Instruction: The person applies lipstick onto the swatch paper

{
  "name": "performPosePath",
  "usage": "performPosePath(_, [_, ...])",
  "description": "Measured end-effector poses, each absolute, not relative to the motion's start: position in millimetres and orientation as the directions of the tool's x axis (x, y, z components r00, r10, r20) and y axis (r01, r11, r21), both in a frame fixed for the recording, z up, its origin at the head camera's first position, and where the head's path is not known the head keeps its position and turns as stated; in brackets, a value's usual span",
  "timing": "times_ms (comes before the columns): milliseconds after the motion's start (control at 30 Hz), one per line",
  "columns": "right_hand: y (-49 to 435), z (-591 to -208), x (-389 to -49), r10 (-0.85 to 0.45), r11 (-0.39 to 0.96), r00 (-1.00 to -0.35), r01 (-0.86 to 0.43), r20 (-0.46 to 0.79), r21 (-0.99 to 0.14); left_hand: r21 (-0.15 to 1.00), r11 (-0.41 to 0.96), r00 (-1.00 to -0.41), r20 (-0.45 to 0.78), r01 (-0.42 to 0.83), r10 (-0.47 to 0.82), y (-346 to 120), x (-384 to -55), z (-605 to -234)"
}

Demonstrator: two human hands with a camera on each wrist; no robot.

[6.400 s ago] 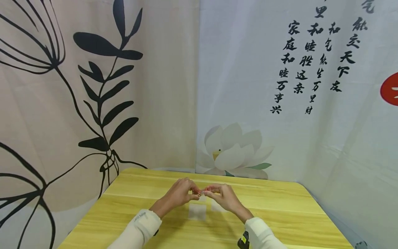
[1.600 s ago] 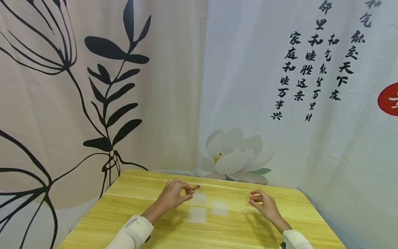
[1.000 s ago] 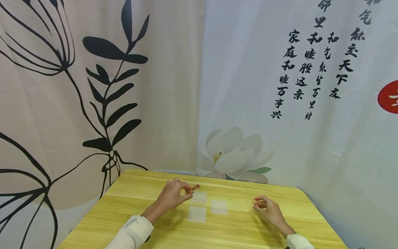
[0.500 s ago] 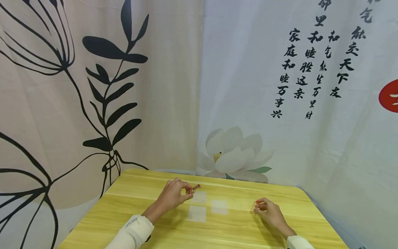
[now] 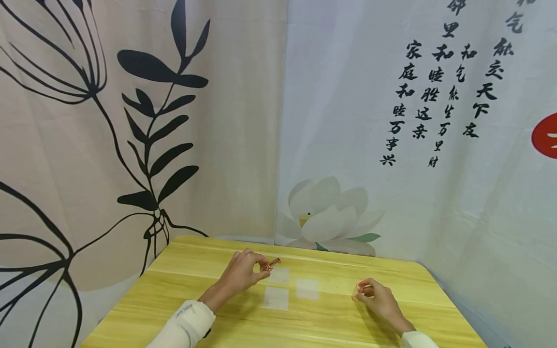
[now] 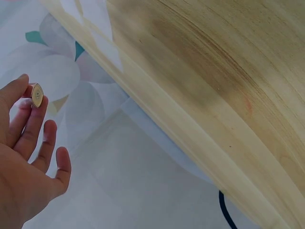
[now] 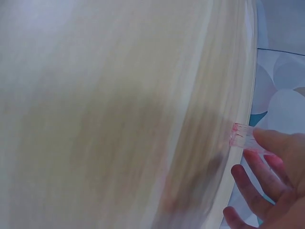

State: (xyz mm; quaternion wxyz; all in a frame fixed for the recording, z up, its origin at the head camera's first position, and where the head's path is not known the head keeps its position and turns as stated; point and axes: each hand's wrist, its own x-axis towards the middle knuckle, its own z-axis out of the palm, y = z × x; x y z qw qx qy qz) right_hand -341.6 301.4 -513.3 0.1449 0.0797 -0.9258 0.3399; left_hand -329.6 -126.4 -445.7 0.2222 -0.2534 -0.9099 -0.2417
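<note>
My left hand [image 5: 241, 273] pinches a small shiny rose-gold lipstick tube [image 5: 274, 262] between thumb and fingertips, its reddish end tilted up and to the right. In the left wrist view the tube's round golden base [image 6: 37, 95] faces the camera. Off to the right, my right hand [image 5: 379, 297] holds a clear cap [image 5: 355, 293] between thumb and fingers above the table. Pinkish-red marks show on the see-through cap [image 7: 243, 137] in the right wrist view. The fingers hide part of both pieces.
Several pale square patches, one of them a white square [image 5: 276, 298], lie on the yellow wood-grain table [image 5: 209, 314] between the hands. Behind the table's far edge hangs a printed curtain [image 5: 237, 145] with plants and writing.
Both hands were together at the middle about six seconds ago. Since then the cap has come apart from the tube and moved right with my right hand, which has lately sunk slightly.
</note>
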Motion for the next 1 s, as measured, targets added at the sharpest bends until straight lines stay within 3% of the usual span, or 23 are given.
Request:
performPosePath(467, [299, -505, -338, -0.100, 0.796, -0.937, -0.277, 0.334, -0.538, 0.328, 0.748, -0.761, 0.550, 0.577, 0.345, -129, -330, -449])
performPosePath(1000, [233, -475, -346, -0.179, 0.679, -0.807, -0.515, 0.562, -0.523, 0.375, 0.736, -0.776, 0.547, 0.563, 0.314, -115, -329, -445])
